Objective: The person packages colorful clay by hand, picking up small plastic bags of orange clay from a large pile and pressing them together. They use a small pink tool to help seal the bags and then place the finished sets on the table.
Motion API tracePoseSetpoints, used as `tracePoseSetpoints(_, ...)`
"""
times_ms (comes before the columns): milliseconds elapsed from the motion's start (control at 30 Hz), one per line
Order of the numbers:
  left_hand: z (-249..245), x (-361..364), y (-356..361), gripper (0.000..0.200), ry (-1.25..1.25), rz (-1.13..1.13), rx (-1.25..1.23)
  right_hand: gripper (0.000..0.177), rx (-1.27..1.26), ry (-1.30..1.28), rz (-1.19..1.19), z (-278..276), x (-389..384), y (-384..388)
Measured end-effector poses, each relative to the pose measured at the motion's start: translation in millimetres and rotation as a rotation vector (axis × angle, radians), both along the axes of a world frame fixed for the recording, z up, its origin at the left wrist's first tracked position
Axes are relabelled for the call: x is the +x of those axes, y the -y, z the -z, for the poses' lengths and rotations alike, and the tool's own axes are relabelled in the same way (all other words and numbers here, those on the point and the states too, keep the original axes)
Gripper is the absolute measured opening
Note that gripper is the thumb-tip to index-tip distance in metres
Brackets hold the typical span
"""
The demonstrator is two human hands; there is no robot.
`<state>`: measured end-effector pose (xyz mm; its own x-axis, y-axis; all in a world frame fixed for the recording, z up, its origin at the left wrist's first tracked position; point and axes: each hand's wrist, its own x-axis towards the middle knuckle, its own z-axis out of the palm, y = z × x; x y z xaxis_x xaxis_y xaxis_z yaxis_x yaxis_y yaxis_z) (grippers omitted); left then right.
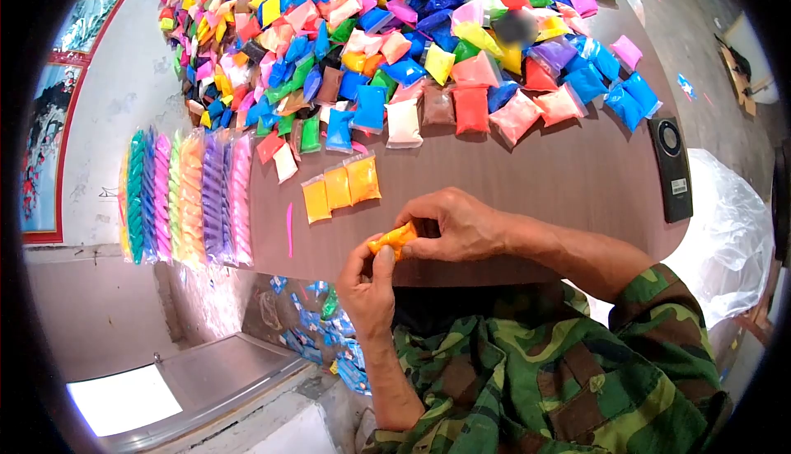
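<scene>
Between my two hands is a lump of orange clay (394, 241), held near the front edge of the table. My left hand (368, 283) pinches its left end with thumb and fingers. On the other end, the fingers of my right hand (453, 225) are closed round it. Just beyond my hands lie three orange clay packets (341, 187) side by side, slightly overlapping. A thin pink plastic tool (289, 230) rests on the table to their left.
A large heap of small coloured clay packets (395, 67) covers the table's far side. Twisted coloured sticks in clear bags (189, 197) lie along the left edge. A dark phone-like device (671, 170) sits at the right edge, beside clear plastic sheeting (717, 231). Blue packets (317, 330) lie below.
</scene>
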<state>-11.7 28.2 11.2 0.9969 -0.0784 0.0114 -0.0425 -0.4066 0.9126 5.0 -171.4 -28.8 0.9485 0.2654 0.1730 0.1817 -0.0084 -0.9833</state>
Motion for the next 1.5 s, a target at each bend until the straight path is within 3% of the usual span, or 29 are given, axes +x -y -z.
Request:
tracePoseSetpoints(133, 7, -2, 1, 0.022, 0.165, 0.035, 0.264, 0.028, -0.024, 0.003, 0.000, 2, 1, 0)
tracePoseSetpoints(233, 11, -3, 2, 0.025, 0.134, -0.014, 0.171, 0.027, -0.020, 0.003, 0.019, -1, 0, 1)
tracePoseSetpoints(333, 8, -1, 3, 0.026, 0.023, -0.062, -0.138, 0.027, -0.001, -0.026, 0.016, 0, 0, 1)
tracePoseSetpoints(633, 7, -1, -5, 0.024, 0.031, -0.035, 0.024, 0.027, 0.000, -0.024, -0.006, -1, 0, 1)
tracePoseSetpoints(833, -3, 1, 9, 0.023, -0.035, -0.052, -0.273, 0.028, -0.005, -0.015, -0.031, -1, 1, 3)
tracePoseSetpoints(933, 7, 6, -5, 0.024, -0.099, 0.015, -0.172, 0.026, -0.026, 0.031, -0.048, 1, -1, 1)
tracePoseSetpoints(1133, 0, 2, 2, 0.026, 0.148, 0.058, 0.265, 0.026, -0.062, 0.065, -0.026, 3, 1, -1)
tracePoseSetpoints(1233, 1, 4, 2, 0.027, -0.022, -0.007, -0.029, 0.027, -0.020, -0.007, -0.030, -1, 0, 1)
tracePoseSetpoints(1333, 2, 6, 2, 0.030, -0.032, 0.004, -0.190, 0.028, -0.010, -0.024, -0.023, -1, 0, 1)
tracePoseSetpoints(1500, 5, 6, -6, 0.033, -0.063, 0.019, -0.095, 0.028, 0.016, 0.020, -0.014, 2, 1, -2)
